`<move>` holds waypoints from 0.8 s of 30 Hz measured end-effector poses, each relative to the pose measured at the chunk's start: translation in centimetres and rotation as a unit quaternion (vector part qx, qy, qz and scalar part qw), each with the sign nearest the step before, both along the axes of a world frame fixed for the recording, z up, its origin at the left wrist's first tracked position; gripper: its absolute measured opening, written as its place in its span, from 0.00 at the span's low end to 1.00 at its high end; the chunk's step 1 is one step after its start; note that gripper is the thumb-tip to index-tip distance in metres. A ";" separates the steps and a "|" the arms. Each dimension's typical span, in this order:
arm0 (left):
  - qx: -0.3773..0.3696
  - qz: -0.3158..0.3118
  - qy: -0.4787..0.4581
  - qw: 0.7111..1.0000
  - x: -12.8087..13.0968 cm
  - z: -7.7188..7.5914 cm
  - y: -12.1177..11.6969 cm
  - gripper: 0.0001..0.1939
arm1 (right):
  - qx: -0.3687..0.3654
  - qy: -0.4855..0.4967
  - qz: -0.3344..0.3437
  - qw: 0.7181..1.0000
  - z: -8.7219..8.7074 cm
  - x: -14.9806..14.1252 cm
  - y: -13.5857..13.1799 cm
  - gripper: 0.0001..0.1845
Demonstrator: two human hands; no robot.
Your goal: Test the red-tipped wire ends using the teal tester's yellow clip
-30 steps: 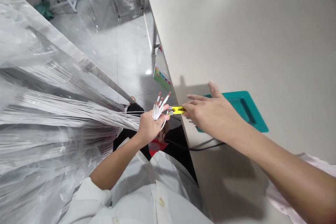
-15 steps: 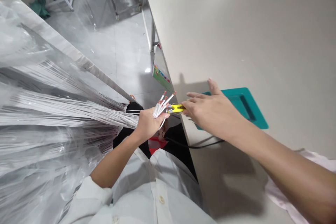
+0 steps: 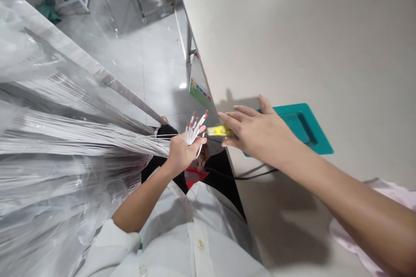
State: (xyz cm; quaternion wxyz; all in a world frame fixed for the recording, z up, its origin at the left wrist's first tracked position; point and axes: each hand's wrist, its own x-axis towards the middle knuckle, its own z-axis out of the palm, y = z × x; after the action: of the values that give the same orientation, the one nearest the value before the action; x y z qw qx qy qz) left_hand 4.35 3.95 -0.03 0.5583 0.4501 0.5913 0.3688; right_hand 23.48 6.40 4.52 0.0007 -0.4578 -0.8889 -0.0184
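Observation:
My left hand (image 3: pixel 180 152) is closed around a bundle of thin white wires (image 3: pixel 192 135). Their short ends stick up out of the fist, with reddish, copper-like tips. From the fist the bundle stretches left toward a mass of similar wires. A small yellow tool (image 3: pixel 218 130), which looks like snips, is gripped in my right hand (image 3: pixel 251 132), with the index finger stretched along it. The tool is blurred, and its front end is close to the wire at my left thumb. Whether it touches that wire cannot be told.
A teal tray (image 3: pixel 320 142) lies on the pale table (image 3: pixel 292 43), partly behind my right hand. A black cable (image 3: pixel 240 177) runs over the table edge. Plastic-covered bundles of white wires (image 3: pixel 81 134) fill the left side. A wheeled rack (image 3: pixel 152 4) stands on the floor beyond.
The yellow tool has drawn slightly apart from the wire tips, and its body has turned in my right hand. My left hand and its bundle have shifted slightly left.

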 end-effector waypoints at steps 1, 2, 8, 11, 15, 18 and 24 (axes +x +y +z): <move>-0.004 0.003 -0.005 1.000 -0.1 0.1 -0.1 0.18 | -0.003 0.011 -0.002 1.000 0.0 0.1 0.0 0.24; -0.006 0.006 -0.009 1.000 -0.2 0.1 -0.2 0.19 | -0.002 0.022 -0.003 1.000 0.0 0.1 0.0 0.24; -0.005 -0.004 -0.043 0.999 -1.8 1.7 -1.0 0.24 | 0.026 0.184 -0.012 0.983 0.7 -0.7 -2.0 0.21; -0.007 -0.014 -0.080 0.997 -2.3 2.9 -1.4 0.27 | 0.006 0.330 -0.054 0.942 0.2 -2.4 -3.7 0.16; -0.026 -0.039 -0.121 0.992 -2.6 4.1 -2.1 0.27 | -0.163 0.503 -0.101 0.843 -1.4 -4.5 -4.5 0.12; -0.042 -0.046 -0.140 0.988 -2.8 4.4 -2.6 0.27 | -0.263 0.601 -0.118 0.746 -2.3 -5.6 -4.4 0.09; -0.043 -0.067 -0.200 0.976 -3.2 3.5 -3.4 0.29 | -0.324 0.676 -0.143 0.646 -3.4 -6.3 -5.0 0.05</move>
State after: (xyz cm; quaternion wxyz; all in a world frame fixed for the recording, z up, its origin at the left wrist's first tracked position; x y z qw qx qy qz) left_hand 1.11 0.59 3.42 0.7079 0.3814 0.4509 0.3873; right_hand 17.15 1.41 1.09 0.4501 -0.4355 -0.5148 0.5854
